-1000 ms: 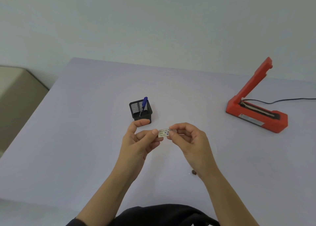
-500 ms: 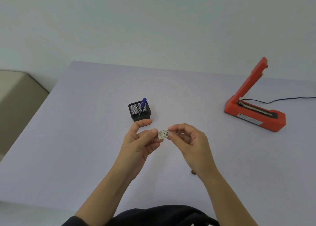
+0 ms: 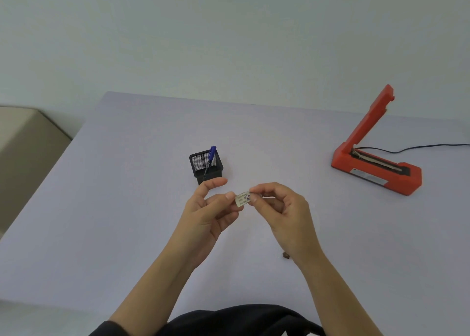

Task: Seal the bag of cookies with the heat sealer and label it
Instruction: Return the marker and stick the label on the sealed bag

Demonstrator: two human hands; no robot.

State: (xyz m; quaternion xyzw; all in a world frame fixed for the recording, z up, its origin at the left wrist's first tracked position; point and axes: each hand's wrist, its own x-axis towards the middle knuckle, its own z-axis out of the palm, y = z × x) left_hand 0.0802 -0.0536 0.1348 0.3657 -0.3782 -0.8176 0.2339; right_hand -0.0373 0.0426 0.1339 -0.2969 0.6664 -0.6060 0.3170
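Note:
A small pale label [image 3: 243, 199] with printed and handwritten marks is held above the table between both hands. My left hand [image 3: 209, 215] pinches its left end with thumb and a finger, index finger raised. My right hand [image 3: 281, 213] pinches its right end between thumb and index fingertip. The red heat sealer [image 3: 376, 168] stands at the right with its arm lifted open. No bag of cookies is in view.
A black mesh pen holder [image 3: 206, 166] with a blue pen [image 3: 211, 155] stands just beyond my left hand. The sealer's black cable [image 3: 419, 147] runs off to the right. A small brown crumb [image 3: 285, 255] lies by my right wrist. The lilac table [image 3: 114, 208] ends at left beside a beige surface [image 3: 23, 152].
The hands and label have stayed almost in place; the label is tilted slightly more, its right end higher. The view has shifted a little.

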